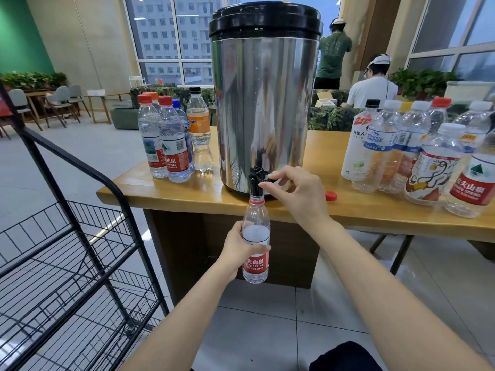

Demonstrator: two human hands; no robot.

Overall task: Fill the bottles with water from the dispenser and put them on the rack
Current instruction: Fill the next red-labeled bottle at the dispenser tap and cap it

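Fingers (284, 171) of the right hand (297, 194) pinch the tap (257, 178) of the dispenser (265, 103) while the left hand (237, 250) grips the part-filled bottle (255, 231) under its spout; filling seems under way, and next the tap needs closing.

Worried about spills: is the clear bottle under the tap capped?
No, the clear plastic bottle is uncapped; a red cap lies on the wooden table.
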